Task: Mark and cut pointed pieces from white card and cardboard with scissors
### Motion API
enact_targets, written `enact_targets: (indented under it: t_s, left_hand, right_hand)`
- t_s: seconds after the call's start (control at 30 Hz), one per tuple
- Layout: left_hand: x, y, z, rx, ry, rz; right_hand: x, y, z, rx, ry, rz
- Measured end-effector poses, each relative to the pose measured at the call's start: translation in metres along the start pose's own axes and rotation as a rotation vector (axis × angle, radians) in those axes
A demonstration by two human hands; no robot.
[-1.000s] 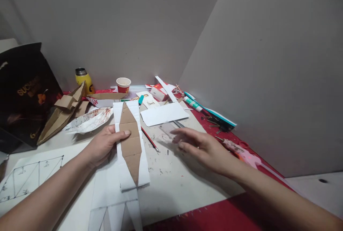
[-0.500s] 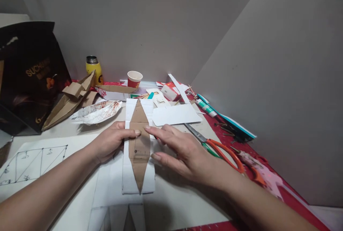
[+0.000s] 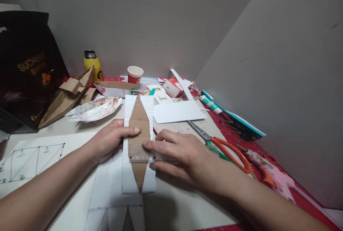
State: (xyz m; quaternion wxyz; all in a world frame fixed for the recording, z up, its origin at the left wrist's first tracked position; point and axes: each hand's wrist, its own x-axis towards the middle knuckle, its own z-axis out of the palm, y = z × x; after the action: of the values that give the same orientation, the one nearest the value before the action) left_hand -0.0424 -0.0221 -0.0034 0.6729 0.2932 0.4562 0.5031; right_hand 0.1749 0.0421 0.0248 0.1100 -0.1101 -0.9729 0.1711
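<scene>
The brown cardboard diamond [image 3: 139,131] lies flat on a white paper strip [image 3: 128,182], in the middle of the table [image 3: 171,202] just in front of the person. Its long axis runs away from the person: one tip points to the far wall, the other points back toward the near table edge. The white paper strip shares this axis and shows on both sides of the diamond.

A clear ruler [image 3: 139,153] lies across the diamond, at right angles to the long axis, over the lower half.

The left hand [image 3: 111,139] rests flat on the left edge of the strip, fingers gently curled, with the thumb pressed on the diamond above the ruler. It grips nothing. The right hand [image 3: 182,156] lies on the right part of the ruler, fingers spread and extended, fingertips pinning the ruler down on the diamond.

Just right of the right hand, orange-handled scissors [image 3: 227,150] lie on the table, blades toward the far side. A white card [image 3: 179,111] lies beyond the right hand, near the strip's far end. A red pencil [image 3: 154,130] shows partly between strip and right hand.

To the left lie a white paper boat [image 3: 95,109], a cardboard boat [image 3: 66,97] and a black bag [image 3: 26,70]. A sheet with drawn lines [image 3: 29,157] lies under the left forearm. At the wall stand a yellow bottle [image 3: 92,64] and a red paper cup [image 3: 134,74].
</scene>
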Motion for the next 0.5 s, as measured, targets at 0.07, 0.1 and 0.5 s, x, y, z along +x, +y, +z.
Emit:
enact_targets:
  t_s: [0.07, 0.1, 0.5]
  left_hand:
    - [0.0004, -0.0002, 0.0009, -0.011, -0.020, 0.003]
    - [0.0006, -0.0003, 0.0014, -0.018, -0.031, 0.005]
    - [0.0004, -0.0001, 0.0039, -0.052, -0.023, -0.004]
  right_hand:
    - [-0.0003, 0.0014, 0.0018, -0.007, 0.015, -0.018]
    - [-0.0003, 0.0018, 0.0024, -0.009, 0.022, -0.022]
    - [0.0009, -0.0017, 0.0021, -0.051, 0.047, 0.009]
